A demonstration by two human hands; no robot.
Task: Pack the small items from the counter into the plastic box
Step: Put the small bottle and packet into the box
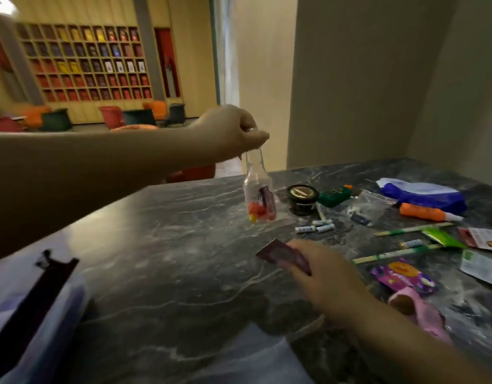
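The person's left hand (233,128) pinches the top of a small clear bag (260,195) with red and orange pieces inside, and the bag hangs free above the dark marble counter (170,239), just left of the round black tin (302,197). The right hand (319,270) is closed around a dark purple packet (283,254), nearer to the person than the tin. The plastic box (31,314) waits far to the left of the tin, at the counter edge, so both loads must travel a long way. I think the thin pinch is the weak point: a quick swing could make the bag slip and fall. White batteries (316,226) lying just in front of the tin could roll if a sleeve or hand brushes them.
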